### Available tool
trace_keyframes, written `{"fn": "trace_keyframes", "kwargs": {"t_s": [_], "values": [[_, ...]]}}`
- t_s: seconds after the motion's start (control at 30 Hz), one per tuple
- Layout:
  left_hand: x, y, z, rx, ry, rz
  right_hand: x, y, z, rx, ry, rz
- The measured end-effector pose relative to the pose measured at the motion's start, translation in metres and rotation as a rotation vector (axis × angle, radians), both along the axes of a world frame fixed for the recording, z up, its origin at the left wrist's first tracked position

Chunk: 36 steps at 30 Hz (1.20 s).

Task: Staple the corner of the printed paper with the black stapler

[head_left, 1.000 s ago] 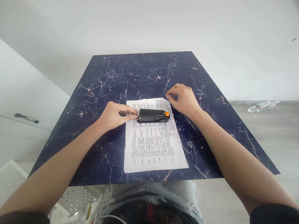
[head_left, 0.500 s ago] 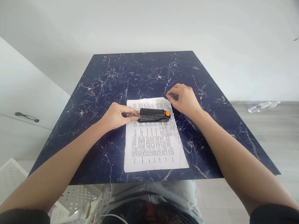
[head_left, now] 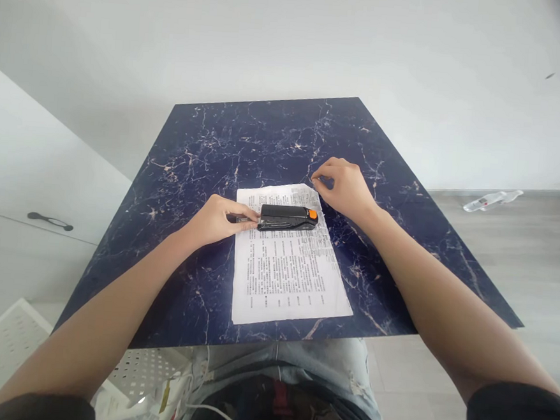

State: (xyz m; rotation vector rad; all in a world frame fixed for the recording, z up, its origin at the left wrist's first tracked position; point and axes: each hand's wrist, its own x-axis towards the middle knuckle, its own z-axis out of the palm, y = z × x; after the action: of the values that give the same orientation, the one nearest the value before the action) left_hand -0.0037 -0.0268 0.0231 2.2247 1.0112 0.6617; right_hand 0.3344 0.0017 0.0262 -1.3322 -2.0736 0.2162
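A black stapler with an orange patch at its right end lies sideways across the upper part of a printed paper. My left hand pinches the stapler's left end between thumb and fingers, where a bit of metal shows. Close to the paper's far right corner, my right hand is closed in a pinch. Something thin and dark seems to stick out at its fingertips, too small to name. Whether that hand touches the paper's corner, I cannot tell.
The paper rests on a dark blue marbled table against a white wall. A clear plastic item lies on the floor at right. White perforated racks and a white cable are below the table's near left side.
The view has shifted very slightly. Both hands keep their pinches, and the stapler and paper stay in place.
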Motion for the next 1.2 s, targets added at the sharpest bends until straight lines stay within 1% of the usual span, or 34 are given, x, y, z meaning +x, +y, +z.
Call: {"fn": "trace_keyframes", "kwargs": {"t_s": [0.07,0.1,0.17,0.27,0.3,0.37,0.43,0.5,0.6,0.67,0.83,0.97,1.03,1.13,1.17,1.2], "values": [[-0.006,0.004,0.002,-0.025,0.023,-0.06,0.001,0.0,0.001,-0.007,0.027,0.023],[-0.009,0.006,0.004,-0.048,0.042,-0.1,0.001,-0.001,0.003,-0.027,0.047,0.059],[-0.017,0.011,0.006,-0.113,0.075,-0.17,0.0,-0.004,0.006,-0.108,0.08,0.214],[-0.025,0.017,0.007,-0.212,0.074,-0.199,-0.008,-0.01,0.009,-0.231,0.047,0.545],[-0.026,0.018,0.007,-0.235,0.067,-0.188,-0.012,-0.013,0.01,-0.253,0.012,0.619],[-0.026,0.02,0.004,-0.246,0.054,-0.141,-0.022,-0.018,0.009,-0.281,-0.052,0.676],[-0.022,0.019,0.002,-0.203,0.035,-0.078,-0.031,-0.023,0.007,-0.29,-0.064,0.69],[-0.014,0.016,0.001,-0.122,0.009,-0.045,-0.039,-0.026,0.005,-0.273,-0.024,0.715],[-0.001,0.006,0.002,-0.018,-0.02,-0.055,-0.047,-0.03,0.004,-0.251,0.022,0.753],[0.006,-0.001,0.005,0.014,-0.033,-0.062,-0.049,-0.032,0.004,-0.253,0.037,0.777],[0.011,-0.011,0.011,0.006,-0.062,-0.067,-0.055,-0.037,0.004,-0.236,0.088,0.815],[0.012,-0.009,0.006,-0.026,-0.055,-0.141,-0.058,-0.039,0.004,-0.211,0.06,0.845],[0.013,-0.006,0.002,-0.075,-0.083,-0.136,-0.057,-0.039,0.006,-0.2,0.017,0.801],[0.011,-0.001,-0.001,-0.162,-0.128,-0.111,-0.051,-0.036,0.011,-0.224,-0.036,0.701],[0.009,0.002,-0.001,-0.144,-0.126,-0.073,-0.047,-0.034,0.013,-0.237,-0.035,0.652],[0.007,0.004,-0.001,-0.091,-0.112,-0.013,-0.042,-0.031,0.014,-0.251,-0.032,0.588]]}}
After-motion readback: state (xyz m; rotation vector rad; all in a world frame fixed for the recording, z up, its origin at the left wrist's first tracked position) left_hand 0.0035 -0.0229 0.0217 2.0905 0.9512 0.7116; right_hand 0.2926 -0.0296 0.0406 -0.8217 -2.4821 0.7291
